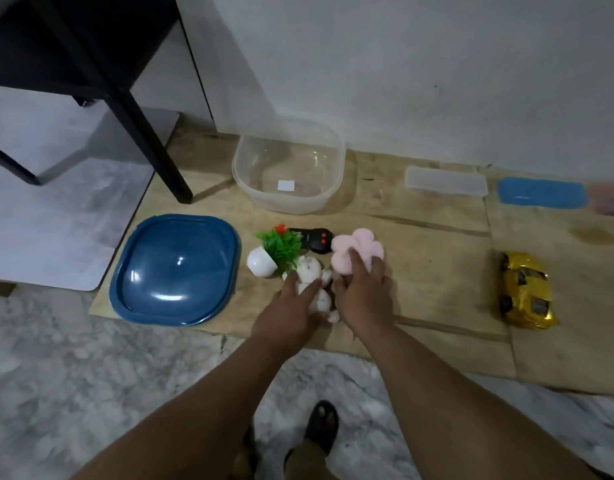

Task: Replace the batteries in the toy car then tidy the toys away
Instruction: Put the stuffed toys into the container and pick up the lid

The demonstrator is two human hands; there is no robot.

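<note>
A gold toy car (525, 292) lies on the cardboard sheet (437, 258) at the right, away from both hands. My left hand (291, 313) rests on a white plush toy (310, 271), fingers spread over it. My right hand (362, 292) lies on a pink flower-shaped plush (354, 249), fingers on its near edge. Just behind the plushes sits a black remote control (316, 240) with red buttons. A clear plastic tub (288, 168) stands open near the wall. Its blue lid (175, 268) lies to the left.
A small fake plant in a white pot (271, 254) lies tipped beside the plush. A clear small box (446, 181) and a blue lid (541, 192) sit by the wall at right. A black table leg (149, 133) stands at left. My sandalled foot (321, 424) is below.
</note>
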